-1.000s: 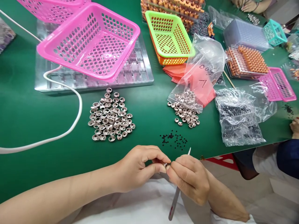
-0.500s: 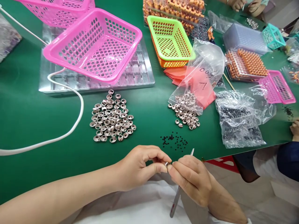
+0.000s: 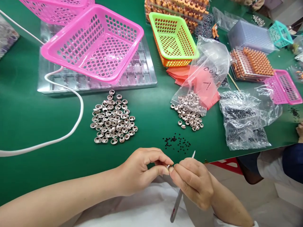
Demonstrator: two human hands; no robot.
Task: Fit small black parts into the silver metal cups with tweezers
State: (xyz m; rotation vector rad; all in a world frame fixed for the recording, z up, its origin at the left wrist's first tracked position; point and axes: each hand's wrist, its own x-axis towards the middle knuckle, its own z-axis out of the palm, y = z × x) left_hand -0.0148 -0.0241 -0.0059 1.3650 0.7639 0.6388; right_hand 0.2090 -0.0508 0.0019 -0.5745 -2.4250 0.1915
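Between thumb and index finger, my left hand [image 3: 142, 170] pinches a small silver metal ring [image 3: 169, 167], mostly covered by fingertips. My right hand [image 3: 193, 183] is closed, its thumb and index fingertips touching the same ring. A pair of metal tweezers [image 3: 176, 205] lies through the right hand, one end sticking out above the knuckles and the other pointing down over the lap. Just beyond the hands are tiny black pieces [image 3: 177, 142] scattered on the green table [image 3: 151, 116]. A pile of silver metal rings [image 3: 113, 121] spreads farther left, and another ring pile [image 3: 189, 116] spills from a clear bag [image 3: 210, 60].
A pink basket [image 3: 111, 75] rests on a metal tray [image 3: 148, 72], with a white cable [image 3: 79, 110] alongside. Behind are a green basket [image 3: 195, 55], orange parts [image 3: 258, 61] and plastic bags [image 3: 246, 126]. Another person's sleeve [image 3: 293, 162] is at the right.
The view has shifted slightly. Both hands keep nearly the same pose around the ring, and the tweezers have moved a little to the left.
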